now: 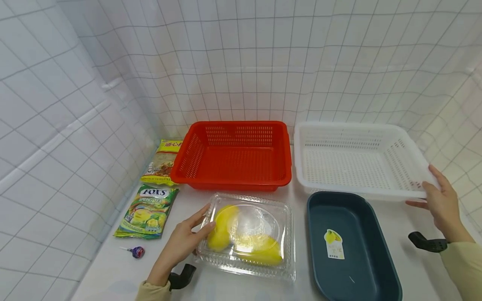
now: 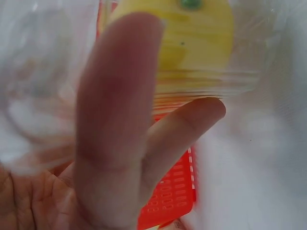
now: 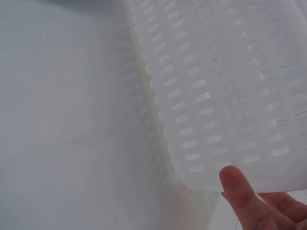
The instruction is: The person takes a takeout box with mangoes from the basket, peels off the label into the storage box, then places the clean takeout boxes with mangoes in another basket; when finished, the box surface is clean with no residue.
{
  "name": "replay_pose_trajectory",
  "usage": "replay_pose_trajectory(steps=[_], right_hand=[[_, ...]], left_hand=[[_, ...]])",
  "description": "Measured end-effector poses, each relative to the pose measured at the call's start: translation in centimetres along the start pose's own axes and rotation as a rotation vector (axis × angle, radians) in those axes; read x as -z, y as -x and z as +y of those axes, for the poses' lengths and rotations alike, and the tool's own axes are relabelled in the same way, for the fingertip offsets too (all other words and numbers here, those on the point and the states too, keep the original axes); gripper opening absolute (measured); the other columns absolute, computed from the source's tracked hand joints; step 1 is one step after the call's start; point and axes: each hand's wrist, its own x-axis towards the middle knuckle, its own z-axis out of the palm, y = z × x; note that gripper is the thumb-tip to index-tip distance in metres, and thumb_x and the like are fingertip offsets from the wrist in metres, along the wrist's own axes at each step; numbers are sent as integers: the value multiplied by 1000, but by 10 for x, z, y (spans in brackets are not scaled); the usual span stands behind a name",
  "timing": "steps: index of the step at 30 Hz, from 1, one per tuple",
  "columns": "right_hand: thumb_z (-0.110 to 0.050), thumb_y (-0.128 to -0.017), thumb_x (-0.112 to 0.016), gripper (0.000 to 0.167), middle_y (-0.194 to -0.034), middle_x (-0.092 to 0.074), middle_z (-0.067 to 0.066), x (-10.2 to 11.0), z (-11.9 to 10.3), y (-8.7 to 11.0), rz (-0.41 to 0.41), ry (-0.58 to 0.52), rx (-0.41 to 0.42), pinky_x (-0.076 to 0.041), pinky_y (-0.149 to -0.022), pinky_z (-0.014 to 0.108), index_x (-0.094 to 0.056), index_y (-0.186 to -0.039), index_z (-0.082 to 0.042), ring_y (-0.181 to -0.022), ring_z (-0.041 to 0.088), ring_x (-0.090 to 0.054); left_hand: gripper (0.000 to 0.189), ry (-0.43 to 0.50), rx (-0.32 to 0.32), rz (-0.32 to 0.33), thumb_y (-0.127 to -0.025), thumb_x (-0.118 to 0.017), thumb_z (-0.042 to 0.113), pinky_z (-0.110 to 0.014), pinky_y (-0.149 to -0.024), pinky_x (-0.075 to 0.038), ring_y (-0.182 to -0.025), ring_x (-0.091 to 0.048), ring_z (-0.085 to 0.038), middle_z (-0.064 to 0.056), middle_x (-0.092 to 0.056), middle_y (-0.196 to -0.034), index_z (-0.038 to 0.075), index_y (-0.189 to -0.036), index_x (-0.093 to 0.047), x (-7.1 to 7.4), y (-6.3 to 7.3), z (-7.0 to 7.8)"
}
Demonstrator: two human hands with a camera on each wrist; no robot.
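My left hand [image 1: 182, 242] grips the left side of a clear plastic clamshell box [image 1: 289, 255], its thumb over the lid edge. Through the lid show yellow fruits [image 1: 261, 251]; in the left wrist view one fruit [image 2: 206, 33] has a green end behind the thumb [image 2: 117, 110]. At the far right, my right hand [image 1: 444, 205] holds the front right corner of a white perforated basket [image 1: 339, 163]. The right wrist view has the thumb [image 3: 235, 184] pressed on the basket's wall [image 3: 206, 124], with the other fingers partly hidden behind its edge.
A red basket [image 1: 241, 165] stands at the back middle. A dark blue tray [image 1: 354, 251] with a lemon sticker lies at the front right. To the left are a yellow food packet [image 1: 162, 163], a green Fox's candy bag [image 1: 147, 213] and a lollipop [image 1: 137, 252].
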Motion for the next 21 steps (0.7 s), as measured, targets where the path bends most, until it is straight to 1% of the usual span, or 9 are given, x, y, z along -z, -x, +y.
replay_pose_trajectory(steps=[2, 4, 7, 14, 19, 21], right_hand=[[-17, -102, -33, 56, -128, -35, 9, -2, -8, 4, 3, -13, -2, -54, -53, 26, -13, -153, -32, -76, -9, -56], [-15, -102, -32, 57, -132, -30, 14, -4, -14, 7, -3, -1, 4, -54, -53, 25, -12, -153, -32, -76, -10, -56], [-15, -102, -32, 57, -132, -30, 15, -6, -18, 9, 3, 21, 2, -54, -53, 24, -11, -153, -32, -75, -11, -55], [-16, -103, -31, 56, -133, -30, 14, -6, -18, 10, 13, 41, 4, -53, -53, 23, -12, -153, -32, -75, -12, -54], [-17, -103, -31, 56, -136, -29, 15, -6, -15, 9, 15, 43, 3, -53, -53, 23, -12, -153, -33, -76, -12, -54], [-18, -103, -32, 55, -136, -31, 13, -6, -13, 8, 23, 37, -5, -53, -53, 23, -12, -152, -33, -76, -11, -54]], left_hand=[[66, 3, 4, 1, -88, -64, 46, -35, -43, -48, -97, -59, -30, -22, -49, -136, 24, -146, -41, 0, 0, 1], [66, 5, 7, 3, -88, -64, 46, -35, -43, -48, -97, -59, -30, -22, -49, -136, 24, -146, -41, 0, 1, 2], [66, 8, 8, 3, -88, -64, 45, -35, -43, -48, -97, -59, -30, -22, -49, -135, 24, -145, -41, 0, 1, 2], [66, 0, 17, 5, -88, -64, 44, -34, -44, -48, -85, -58, -26, -22, -49, -135, 22, -146, -41, 0, 1, 5], [67, 6, 23, -7, -88, -63, 45, -34, -43, -48, -87, -60, -25, -23, -48, -136, 21, -146, -40, 0, 2, 8], [67, 14, 22, -17, -88, -63, 45, -34, -43, -48, -87, -60, -24, -22, -48, -136, 21, -146, -40, 1, 2, 9]])
